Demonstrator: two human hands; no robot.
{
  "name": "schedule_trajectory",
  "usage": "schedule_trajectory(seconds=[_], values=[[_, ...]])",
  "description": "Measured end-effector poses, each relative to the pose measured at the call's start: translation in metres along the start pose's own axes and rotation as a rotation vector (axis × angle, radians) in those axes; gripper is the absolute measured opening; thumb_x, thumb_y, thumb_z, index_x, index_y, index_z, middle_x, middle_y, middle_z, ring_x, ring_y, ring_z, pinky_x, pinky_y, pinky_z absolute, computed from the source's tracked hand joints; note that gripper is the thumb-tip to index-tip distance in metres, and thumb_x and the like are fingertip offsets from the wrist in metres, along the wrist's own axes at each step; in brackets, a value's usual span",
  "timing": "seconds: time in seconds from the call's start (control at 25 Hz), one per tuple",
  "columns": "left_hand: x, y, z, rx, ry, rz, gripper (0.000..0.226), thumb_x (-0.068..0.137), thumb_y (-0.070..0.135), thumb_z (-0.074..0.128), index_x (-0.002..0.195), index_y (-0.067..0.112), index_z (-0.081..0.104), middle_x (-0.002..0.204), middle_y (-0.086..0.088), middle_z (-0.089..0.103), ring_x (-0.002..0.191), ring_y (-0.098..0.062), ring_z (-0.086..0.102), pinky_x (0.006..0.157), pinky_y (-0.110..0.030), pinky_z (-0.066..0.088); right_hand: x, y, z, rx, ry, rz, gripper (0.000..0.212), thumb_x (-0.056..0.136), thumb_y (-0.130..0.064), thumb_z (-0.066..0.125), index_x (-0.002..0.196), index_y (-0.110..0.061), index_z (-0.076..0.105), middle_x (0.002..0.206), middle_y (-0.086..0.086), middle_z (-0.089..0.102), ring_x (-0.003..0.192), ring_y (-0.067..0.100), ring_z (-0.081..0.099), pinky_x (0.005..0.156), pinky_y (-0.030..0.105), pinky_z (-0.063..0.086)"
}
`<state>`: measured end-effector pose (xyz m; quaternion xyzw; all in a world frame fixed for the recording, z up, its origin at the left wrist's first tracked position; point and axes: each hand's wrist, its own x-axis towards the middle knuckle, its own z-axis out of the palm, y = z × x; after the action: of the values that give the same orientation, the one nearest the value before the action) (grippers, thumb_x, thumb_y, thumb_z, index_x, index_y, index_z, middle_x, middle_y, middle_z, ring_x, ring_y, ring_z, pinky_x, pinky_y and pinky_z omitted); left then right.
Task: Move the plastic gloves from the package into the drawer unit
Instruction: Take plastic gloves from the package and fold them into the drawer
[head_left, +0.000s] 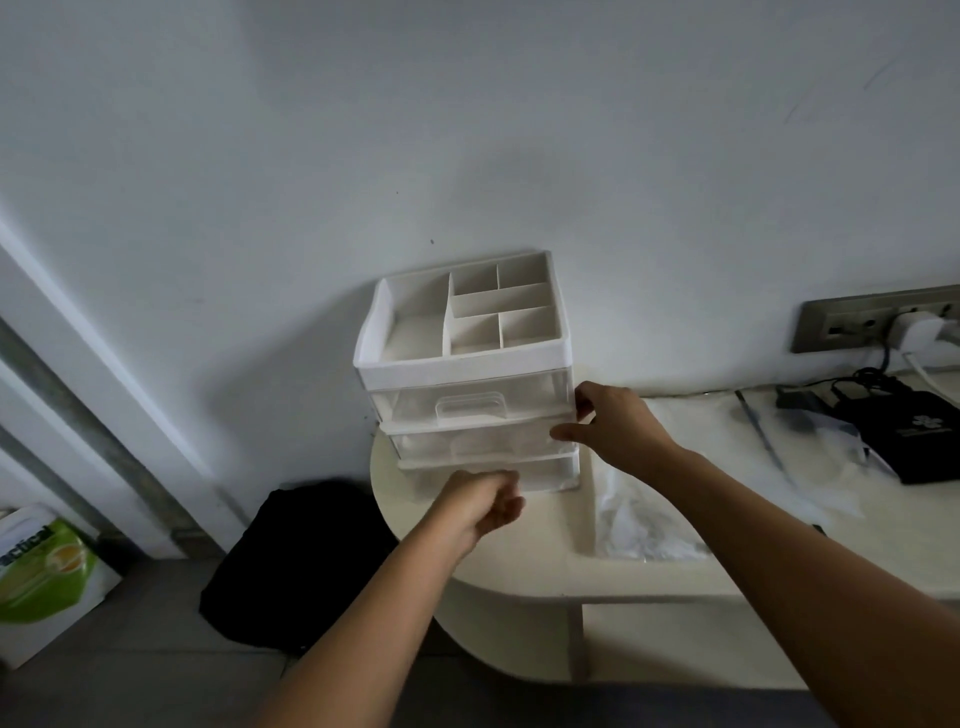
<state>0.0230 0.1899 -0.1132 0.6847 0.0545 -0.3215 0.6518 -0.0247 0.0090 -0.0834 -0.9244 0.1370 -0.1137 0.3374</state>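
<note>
where right hand (618, 431) grips, translucent drawers (415, 402).

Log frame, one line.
left grip curled at clear bottom drawer | right grip holds white-and-clear plastic drawer unit | clear plastic package beside it

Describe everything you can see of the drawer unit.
The drawer unit is white plastic with three clear drawers and an open top tray split into six compartments. The top drawer looks shut. It stands upright on the table's rounded end, against the wall. The right hand holds its right front corner; the left hand curls at the bottom drawer's front, grip unclear.
</note>
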Motion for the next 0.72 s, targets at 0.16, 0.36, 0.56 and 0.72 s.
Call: schedule_trajectory(seconds=[0.16,0.36,0.56,0.72], values=[[0.010,0.000,0.001,-0.666,0.003,-0.191,0.026,0.088,0.008,0.064,0.105,-0.005,0.050,0.096,-0.022,0.055,0.077,-0.027,0.059,0.062,-0.035,0.059,0.000,-0.001,0.001,0.002,0.016,0.002,0.035,0.078,-0.035,0.073,0.098,-0.009,0.060,0.093,0.005,0.065,0.085,0.023,0.060,0.078,0.037,0.052],[0.005,-0.014,0.008,-0.705,0.054,-0.175,0.035,0.083,0.025,0.073,0.098,-0.003,0.056,0.097,-0.020,0.059,0.079,-0.025,0.061,0.062,-0.032,0.058,-0.001,-0.004,0.001,-0.023,0.024,0.021,0.036,0.079,-0.034,0.073,0.098,-0.007,0.059,0.093,0.008,0.064,0.085,0.025,0.059,0.078,0.038,0.052],[-0.016,-0.031,0.011,-0.619,0.134,-0.231,0.029,0.088,0.025,0.066,0.094,-0.001,0.053,0.091,-0.018,0.055,0.077,-0.026,0.056,0.063,-0.034,0.053,0.000,-0.004,0.000,-0.032,0.019,0.043,0.034,0.079,-0.033,0.073,0.095,-0.007,0.058,0.092,0.006,0.062,0.083,0.024,0.057,0.073,0.033,0.047],[-0.049,-0.053,0.001,-0.429,0.115,-0.276,0.021,0.089,0.017,0.061,0.097,-0.001,0.054,0.094,-0.020,0.060,0.077,-0.029,0.059,0.057,-0.035,0.052,-0.001,-0.010,-0.004,-0.041,-0.006,0.066,0.030,0.080,-0.032,0.073,0.091,-0.012,0.055,0.089,0.003,0.059,0.080,0.022,0.055,0.069,0.029,0.044]])
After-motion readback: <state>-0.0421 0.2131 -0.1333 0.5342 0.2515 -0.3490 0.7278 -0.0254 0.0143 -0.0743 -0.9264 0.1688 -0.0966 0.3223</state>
